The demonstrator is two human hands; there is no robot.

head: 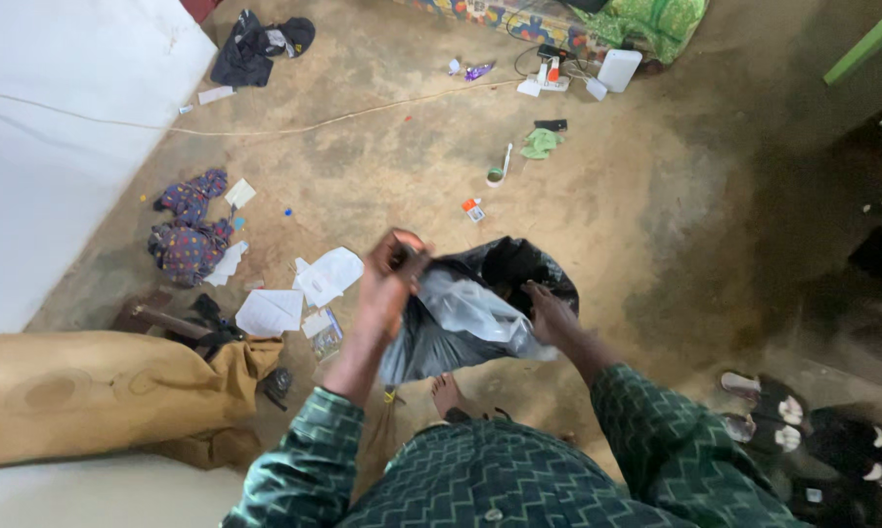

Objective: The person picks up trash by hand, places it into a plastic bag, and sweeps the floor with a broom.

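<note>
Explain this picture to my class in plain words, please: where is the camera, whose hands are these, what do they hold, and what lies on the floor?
There is one picture, taken by a camera worn on a person's head, looking down at their own two bare hands; no machine is involved. The left hand grips the rim of a black plastic bag and lifts it. The right hand holds the opposite rim, so the bag's mouth is open. Both arms wear green patterned sleeves. On the bare earthen floor lie scattered white papers, a heap of patterned cloth, a dark garment and a small green cloth. A tan cushion lies at lower left, and sandals at lower right.
</note>
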